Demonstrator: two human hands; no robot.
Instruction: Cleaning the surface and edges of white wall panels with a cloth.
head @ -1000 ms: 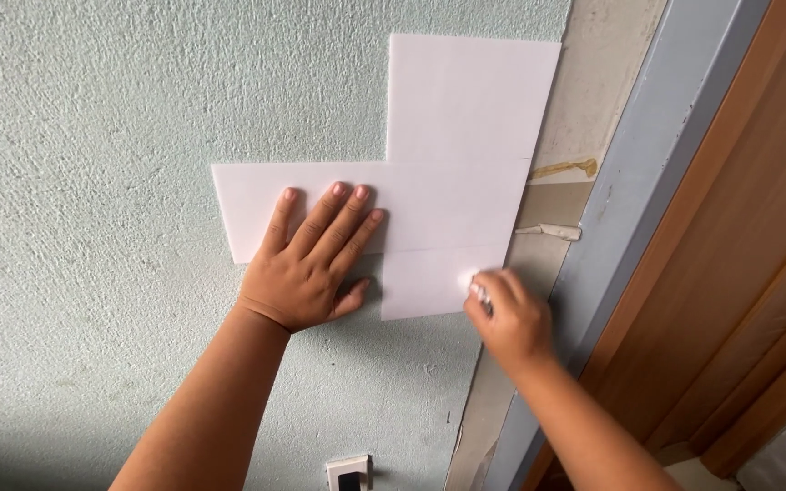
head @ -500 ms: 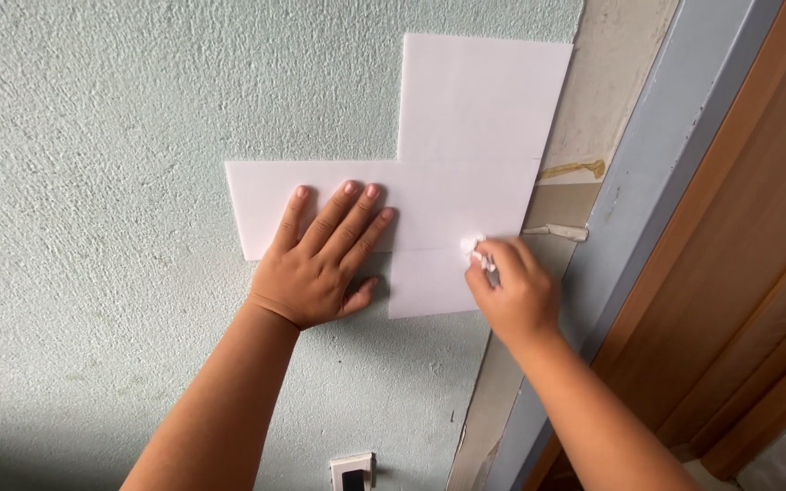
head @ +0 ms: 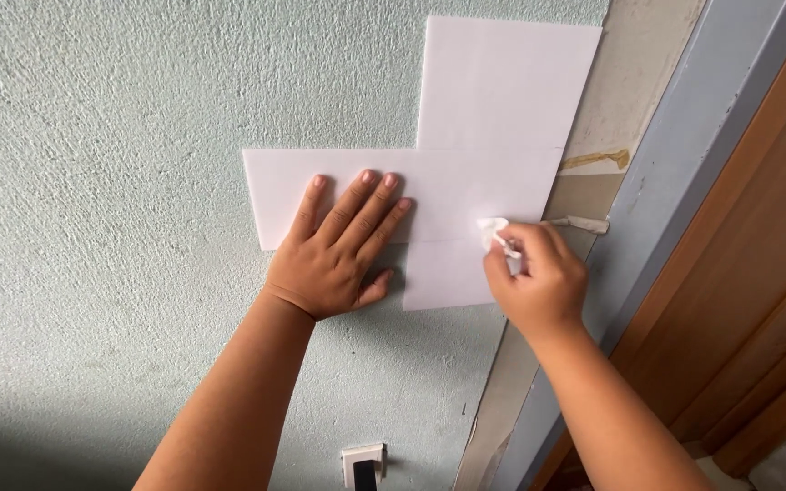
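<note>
White rectangular panels [head: 502, 100] lie flat against a pale green textured wall [head: 111, 155], joined in a stepped shape. My left hand [head: 338, 250] presses flat on the lower panel's left part, fingers spread and pointing up. My right hand [head: 539, 277] pinches a small crumpled white wad [head: 493, 232], like cloth or tissue, against the panel's right part near its edge.
To the right of the panels runs a bare beige strip [head: 593, 195] with a yellowish glue smear, then a grey-blue door frame [head: 684, 182] and brown wooden trim [head: 766, 255]. A white wall socket [head: 363, 464] sits low on the wall.
My right hand has slid the white wad up and slightly left along the panel. My left hand stays pressed flat. The view has shifted a little.
</note>
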